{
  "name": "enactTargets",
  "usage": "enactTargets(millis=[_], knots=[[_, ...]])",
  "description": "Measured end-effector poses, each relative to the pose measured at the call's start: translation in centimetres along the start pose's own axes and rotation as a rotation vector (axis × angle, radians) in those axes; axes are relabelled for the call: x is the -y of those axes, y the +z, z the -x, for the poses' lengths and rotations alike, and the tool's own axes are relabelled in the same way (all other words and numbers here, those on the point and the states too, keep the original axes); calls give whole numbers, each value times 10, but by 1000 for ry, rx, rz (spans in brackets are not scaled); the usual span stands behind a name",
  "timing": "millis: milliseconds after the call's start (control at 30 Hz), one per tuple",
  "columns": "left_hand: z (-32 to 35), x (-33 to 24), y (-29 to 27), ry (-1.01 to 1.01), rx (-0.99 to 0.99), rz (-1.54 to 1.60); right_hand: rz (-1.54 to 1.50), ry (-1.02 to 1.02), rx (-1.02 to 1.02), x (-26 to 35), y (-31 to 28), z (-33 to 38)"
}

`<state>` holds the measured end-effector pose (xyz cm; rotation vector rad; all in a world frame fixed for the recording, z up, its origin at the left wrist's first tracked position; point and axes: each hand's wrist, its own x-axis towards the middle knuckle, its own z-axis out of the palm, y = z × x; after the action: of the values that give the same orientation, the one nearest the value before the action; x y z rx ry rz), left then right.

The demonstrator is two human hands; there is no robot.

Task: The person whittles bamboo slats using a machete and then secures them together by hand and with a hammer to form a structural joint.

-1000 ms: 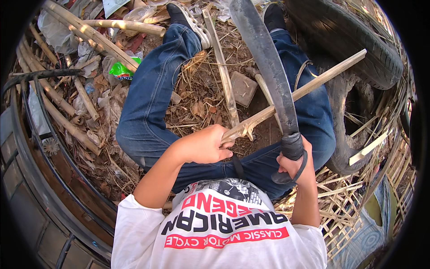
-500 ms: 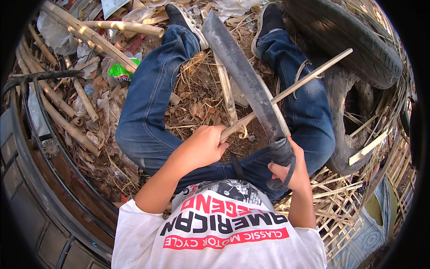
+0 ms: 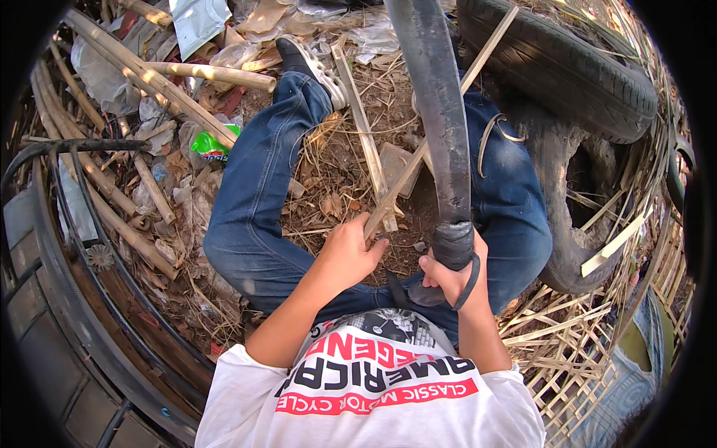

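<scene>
My left hand (image 3: 345, 257) is closed around the near end of a thin bamboo strip (image 3: 489, 46). The strip slants away to the far right and passes beneath the blade of a machete (image 3: 432, 112). Wrapped round the machete's black-bound handle (image 3: 453, 245) is my right hand (image 3: 454, 278), with a dark strap looped beside it. The broad dark blade points away from me between my legs, its tip cut off by the top edge. Whether blade and strip touch, I cannot tell. A second split bamboo piece (image 3: 361, 123) lies on the ground between my feet.
Old tyres (image 3: 560, 71) lie at the far right, by my right leg. Bamboo poles (image 3: 153, 82) and plastic litter cover the ground at left. A black metal frame (image 3: 75, 209) stands near left. Woven bamboo lattice (image 3: 556, 358) lies near right, and a curled shaving (image 3: 489, 142) rests on my right leg.
The machete has swung from leaning left to nearly straight ahead, its tip leaving the picture. The bamboo strip's far end has turned away from my right knee, toward the tyres.
</scene>
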<state>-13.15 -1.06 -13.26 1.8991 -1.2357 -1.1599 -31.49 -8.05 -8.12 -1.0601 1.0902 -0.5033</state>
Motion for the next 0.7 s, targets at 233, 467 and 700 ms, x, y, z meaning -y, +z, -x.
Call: enactTargets(millis=[233,467,700], knots=[[-3,-8,-11,-222,226,887,-169,-93,-117,-8,-2,-7],[-13,-13,-12,2,151,1299,-280,-55,-159,-27,12,2],[-25,-4,7,219,-52,1392,-326,-76,-190,-45,27,8]])
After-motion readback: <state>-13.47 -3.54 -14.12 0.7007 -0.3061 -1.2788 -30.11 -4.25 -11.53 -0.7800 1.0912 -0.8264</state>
